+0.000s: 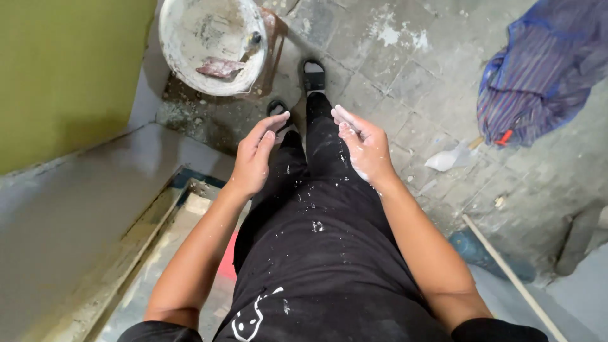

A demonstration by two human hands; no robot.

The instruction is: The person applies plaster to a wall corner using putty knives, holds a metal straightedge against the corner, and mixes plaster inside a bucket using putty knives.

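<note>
Nearest, two bare forearms run up from the bottom edge, elbows cut off by black sleeves; black trousers (316, 253) flecked with white fill the middle. Left hand (255, 155) held flat in the air above the thighs, fingers straight and together, holding nothing. Right hand (362, 147) just right of it, well apart, fingers loosely curled and slightly spread, white plaster smeared on fingers and palm edge; nothing gripped that can be made out. Near right, one long pale stick (513, 278) runs off the bottom edge, lying across a blue object too cut off to tell. Near left, a grey ledge (76, 209) with a step edge, under a green wall (63, 69). Two feet in black sandals (313, 76) beyond the hands, the left one mostly hidden by the left fingers. Mid right, one crumpled white scrap (448, 158) on the tiled floor (405, 76). Far left, one white bucket (176, 57), top cut off, one trowel (221, 66) inside. Far right, one blue striped cloth bundle (544, 69), partly out of frame.
</note>
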